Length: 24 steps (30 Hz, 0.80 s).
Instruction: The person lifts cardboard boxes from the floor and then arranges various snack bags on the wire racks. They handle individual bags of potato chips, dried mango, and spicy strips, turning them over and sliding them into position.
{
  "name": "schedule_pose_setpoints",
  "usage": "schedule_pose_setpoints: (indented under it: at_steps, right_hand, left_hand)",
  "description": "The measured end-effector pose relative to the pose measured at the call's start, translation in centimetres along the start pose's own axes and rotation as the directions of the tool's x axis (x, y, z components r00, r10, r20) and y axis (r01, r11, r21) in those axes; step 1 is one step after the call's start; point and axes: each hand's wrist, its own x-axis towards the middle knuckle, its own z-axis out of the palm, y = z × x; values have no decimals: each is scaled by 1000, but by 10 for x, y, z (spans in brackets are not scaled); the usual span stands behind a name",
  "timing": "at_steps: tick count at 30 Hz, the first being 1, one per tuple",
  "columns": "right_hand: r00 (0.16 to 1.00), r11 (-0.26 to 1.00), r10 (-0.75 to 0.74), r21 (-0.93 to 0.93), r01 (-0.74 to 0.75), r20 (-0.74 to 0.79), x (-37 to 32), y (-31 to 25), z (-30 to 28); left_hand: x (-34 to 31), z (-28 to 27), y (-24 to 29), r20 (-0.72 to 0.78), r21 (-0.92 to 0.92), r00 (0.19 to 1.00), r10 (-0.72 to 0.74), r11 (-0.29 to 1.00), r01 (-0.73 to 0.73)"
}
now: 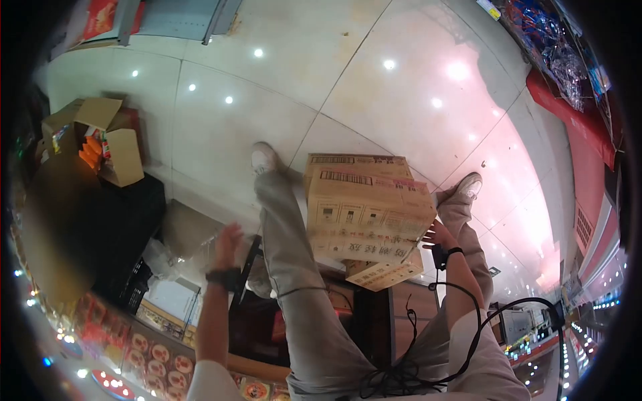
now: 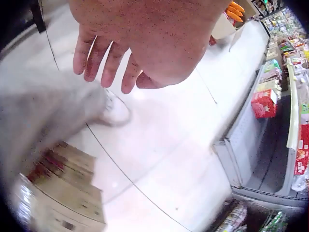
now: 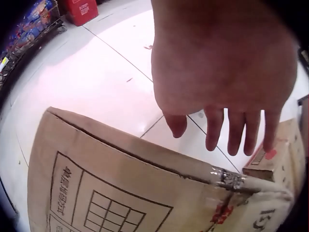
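A brown cardboard carton (image 1: 371, 217) with printed labels stands between the person's legs, with a second carton (image 1: 358, 160) behind its far edge and a third carton (image 1: 384, 273) showing at its near side. The right hand (image 1: 438, 234) is beside the right end of the front carton, fingers extended. In the right wrist view this hand (image 3: 224, 72) hangs over the carton's taped edge (image 3: 227, 178) with nothing in its grasp. Out to the left of the left leg, the left hand (image 1: 229, 244) is blurred in the head view. Its fingers (image 2: 111, 65) are spread loosely and hold nothing.
An opened carton (image 1: 125, 157) with orange packets sits at the left on a dark stand. Grey shelving (image 2: 236, 154) borders the floor. Packaged goods (image 1: 555, 53) fill a display at the upper right. Black cables (image 1: 401, 381) lie across the lap.
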Motion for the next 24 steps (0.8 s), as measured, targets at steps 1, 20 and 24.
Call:
schedule_pose_setpoints:
  at_steps: [1,20,24]
  right_hand:
    - [1000,1000,-4,4,4,10,5,7,4]
    - [942,777,-227,629,22,249,127,78,37]
    - [936,795,-263,602,73,234,135,60,12]
  left_hand:
    - [9,20,36,58,-13,998,13,1000,-13]
    - [106,246,-17,346,54,904,-253,967,250]
    - [119,244,-4,440,133,876,-197,979,154]
